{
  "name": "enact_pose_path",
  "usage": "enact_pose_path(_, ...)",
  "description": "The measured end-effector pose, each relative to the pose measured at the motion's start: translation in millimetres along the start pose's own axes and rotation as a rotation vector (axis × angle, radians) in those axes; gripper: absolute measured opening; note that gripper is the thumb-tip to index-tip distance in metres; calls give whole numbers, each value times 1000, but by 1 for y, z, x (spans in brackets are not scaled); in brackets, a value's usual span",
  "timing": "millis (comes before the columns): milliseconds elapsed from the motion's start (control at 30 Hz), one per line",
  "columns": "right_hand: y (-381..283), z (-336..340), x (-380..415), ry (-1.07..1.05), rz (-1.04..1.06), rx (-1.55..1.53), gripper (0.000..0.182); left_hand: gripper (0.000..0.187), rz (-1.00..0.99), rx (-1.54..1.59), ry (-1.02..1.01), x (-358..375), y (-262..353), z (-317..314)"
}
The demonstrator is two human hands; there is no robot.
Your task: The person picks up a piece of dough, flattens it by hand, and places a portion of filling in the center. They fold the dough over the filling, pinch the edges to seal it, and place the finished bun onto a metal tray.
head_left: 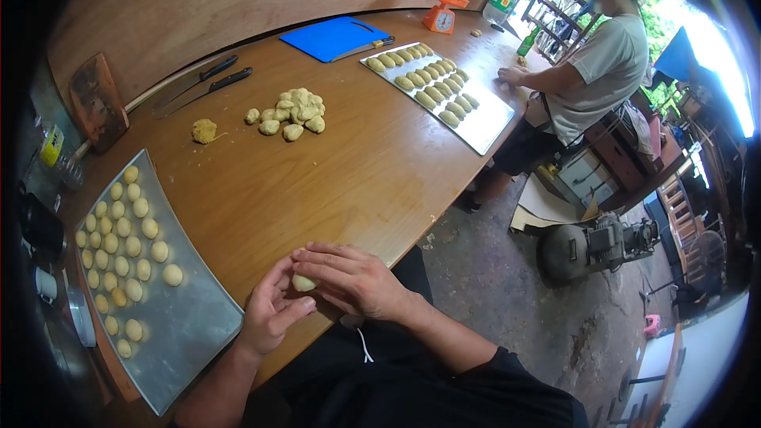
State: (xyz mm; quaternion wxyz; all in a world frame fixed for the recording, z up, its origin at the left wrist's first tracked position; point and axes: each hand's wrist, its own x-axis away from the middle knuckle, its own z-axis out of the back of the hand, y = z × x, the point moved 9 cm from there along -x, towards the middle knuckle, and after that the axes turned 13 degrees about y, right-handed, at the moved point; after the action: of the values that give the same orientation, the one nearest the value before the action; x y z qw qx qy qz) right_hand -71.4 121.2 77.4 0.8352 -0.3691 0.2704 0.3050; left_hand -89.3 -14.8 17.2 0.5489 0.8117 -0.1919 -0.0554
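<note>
Two-handed grip (342, 273) cups dough (304, 283) at the wooden table's edge (384, 242), grey floor (483, 285) beyond.

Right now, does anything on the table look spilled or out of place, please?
A stringy golden-brown clump lies loose on the brown wooden table beside the pale dough lumps, a strand trailing; it looks odd against their smoother shapes. Small crumbs lie nearby.

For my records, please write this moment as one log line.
left hand, right hand: around dough piece | dough balls: on metal tray
</note>
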Motion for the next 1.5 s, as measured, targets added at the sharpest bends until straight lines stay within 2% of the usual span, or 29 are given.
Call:
enact_pose_path(67, 2, 4, -2, 20, -12, 26, 54, 44, 35, 74, -24, -2, -3, -1)
enact_pose_path(133, 3, 15, -8, 130, -54, -23, 54, 45, 74, 148, -51, -3, -9, 3)
enact_pose_path(233, 2, 1, -4, 135, -28, -58, 56, 42, 151, 170, -36, -5, -22, 9)
enact_pose_path(300, 4, -5, 0, 126, -49, -86, 55, 37, 108, 16, 20, -5, -20, 13)
enact_pose_path(500, -1, -1, -12, 39, -30, -44, 50, 32, 6, -92, 62, -8, -21, 23)
enact_pose_path(667, 9, -1, -7, -5, -44, -25, 47, 34, 20, -53, 87, -7, -12, 12)
enact_pose_path(800, 11, 1, 1, 59, -53, -31, 48, 36, 36, 33, 175, -4, -4, 9)
enact_pose_path(833, 8, 0, 3, 76, -39, -44, 48, 36, 40, 29, 174, -3, -7, 15)
enact_pose_path(900, 3, -3, -1, 68, -28, -47, 51, 37, 65, 8, 29, -5, -19, 18)
enact_pose_path(1067, -4, 7, -13, 71, -84, -137, 59, 32, 0, -60, 29, -5, -17, 18)
enact_pose_path(1133, -10, 0, -14, -59, -24, -66, 56, 30, -6, -82, 54, -5, -20, 20)
enact_pose_path(1333, -1, 0, -4, -100, 6, 113, 47, 44, 11, -67, 126, -4, -14, 14)
enact_pose_path(1400, -1, 4, -7, -41, -29, 81, 43, 58, -9, 26, 54, -3, -3, 6)
enact_pose_path(1433, 0, 8, -8, 20, -65, 51, 38, 58, -9, 27, 62, -2, -4, 8)
enact_pose_path(1500, -3, 4, -8, 57, -35, 32, 41, 51, 145, 146, 44, -2, -21, 8)
